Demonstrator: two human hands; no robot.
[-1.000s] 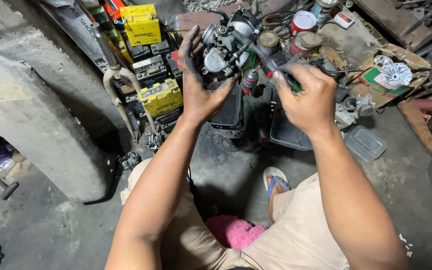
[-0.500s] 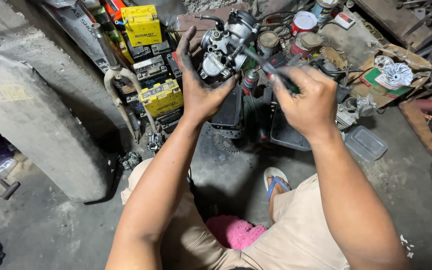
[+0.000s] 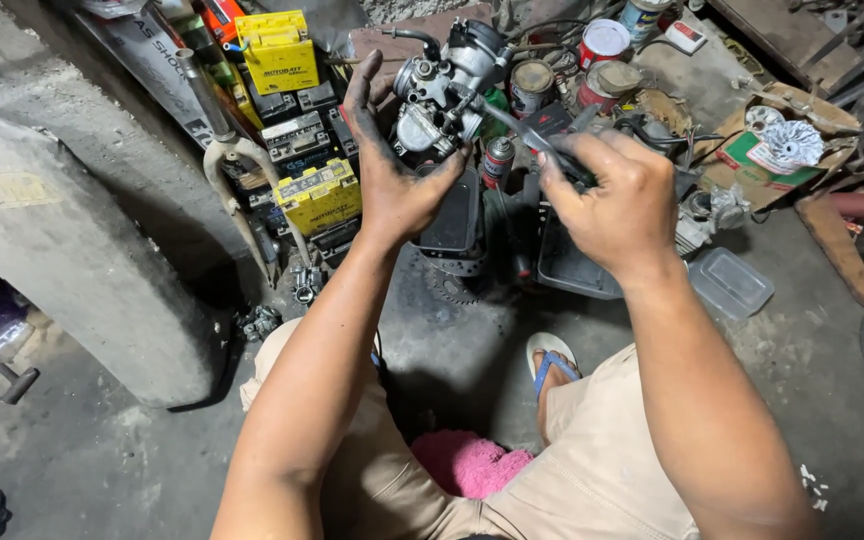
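Compared with half a second earlier, little changed: carburetor (image 3: pixel 444 85) raised at the same height, tool tip kept against its side. Left hand (image 3: pixel 392 170) lifted palm-forward, greasy fingers wrapped round the back and underside of the metal body, clamped on it, thumb pressing near the bowl. Right hand (image 3: pixel 617 195) just beside it, knuckles up, fingers closed tight on the handle of a screwdriver (image 3: pixel 512 125) whose shaft slants up-left to the carburetor. Both forearms stretched forward over bent knees in beige shorts. Crowded ahead: yellow batteries (image 3: pixel 320 195) left, rusty tins (image 3: pixel 604 45) behind, black trays (image 3: pixel 572 265) beneath the hands; bare concrete floor near the blue sandal (image 3: pixel 550 360) and clear plastic lid (image 3: pixel 730 282)
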